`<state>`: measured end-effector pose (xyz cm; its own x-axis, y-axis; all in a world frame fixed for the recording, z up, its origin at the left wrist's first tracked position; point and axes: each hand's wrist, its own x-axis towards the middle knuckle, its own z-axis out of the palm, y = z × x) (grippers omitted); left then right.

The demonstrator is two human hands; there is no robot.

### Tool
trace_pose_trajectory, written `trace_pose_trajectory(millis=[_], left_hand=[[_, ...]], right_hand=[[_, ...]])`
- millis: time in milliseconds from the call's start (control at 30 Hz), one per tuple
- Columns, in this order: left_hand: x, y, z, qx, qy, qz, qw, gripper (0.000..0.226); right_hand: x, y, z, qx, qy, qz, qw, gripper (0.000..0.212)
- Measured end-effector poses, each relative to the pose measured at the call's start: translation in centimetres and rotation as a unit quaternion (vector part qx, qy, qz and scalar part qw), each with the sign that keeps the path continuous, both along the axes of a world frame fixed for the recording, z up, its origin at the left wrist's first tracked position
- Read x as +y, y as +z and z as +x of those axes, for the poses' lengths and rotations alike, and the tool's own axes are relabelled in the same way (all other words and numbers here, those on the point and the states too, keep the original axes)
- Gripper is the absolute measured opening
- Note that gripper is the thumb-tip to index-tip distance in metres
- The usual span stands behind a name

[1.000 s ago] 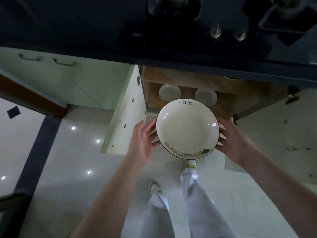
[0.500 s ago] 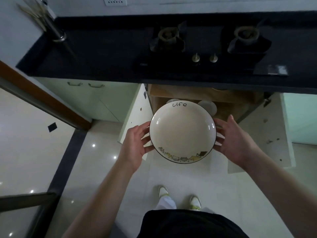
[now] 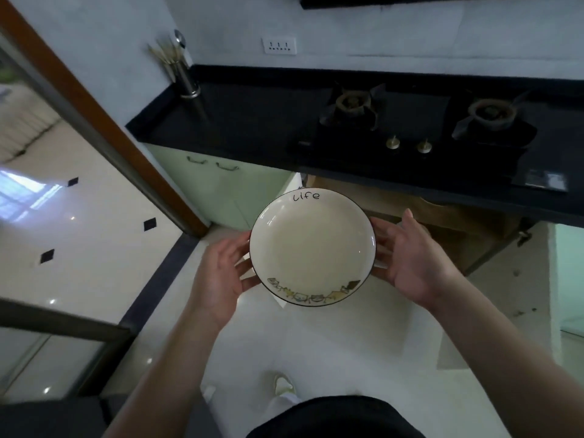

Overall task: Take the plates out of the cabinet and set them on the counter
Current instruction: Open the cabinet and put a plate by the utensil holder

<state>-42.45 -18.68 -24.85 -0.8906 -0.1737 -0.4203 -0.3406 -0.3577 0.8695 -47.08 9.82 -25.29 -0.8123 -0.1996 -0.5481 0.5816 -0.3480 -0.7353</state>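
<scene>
The plate [image 3: 312, 247] hung level in front of the open cabinet [image 3: 442, 216], below the dark surface [image 3: 252, 121]. The left hand [image 3: 221, 273] and right hand [image 3: 410, 260] cradled its rim, fingers curled underneath. Risk: its rim could clip the surface's edge while rising and slip free.

Black tabletop [image 3: 252, 121] along back wall. On it: steel utensil holder [image 3: 188, 83] w/ chopsticks, far left corner; 2-burner gas hob [image 3: 410, 134] to the right, 2 brass knobs [image 3: 392, 142] at front edge.
</scene>
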Motion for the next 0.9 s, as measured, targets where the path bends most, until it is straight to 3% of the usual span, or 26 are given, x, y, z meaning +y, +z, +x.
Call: trace_pose_trajectory(millis=[267, 433, 900], left_hand=[[-6.2, 1.2, 2.1, 0.0, 0.05, -0.046, 0.998, 0.047], [-12.8, -0.3, 2.5, -0.017, 0.079, -0.02, 0.997, 0.033], [-28.9, 0.2, -5.5, -0.006, 0.093, -0.021, 0.995, 0.023]], right_hand=[[-7.9, 0.9, -1.6, 0.015, 0.076, -0.012, 0.997, 0.06], [-14.8, 0.6, -2.9, 0.014, 0.099, -0.001, 0.995, 0.054], [-30.9, 1.2, -7.5, 0.028, 0.011, 0.004, 1.0, 0.041]])
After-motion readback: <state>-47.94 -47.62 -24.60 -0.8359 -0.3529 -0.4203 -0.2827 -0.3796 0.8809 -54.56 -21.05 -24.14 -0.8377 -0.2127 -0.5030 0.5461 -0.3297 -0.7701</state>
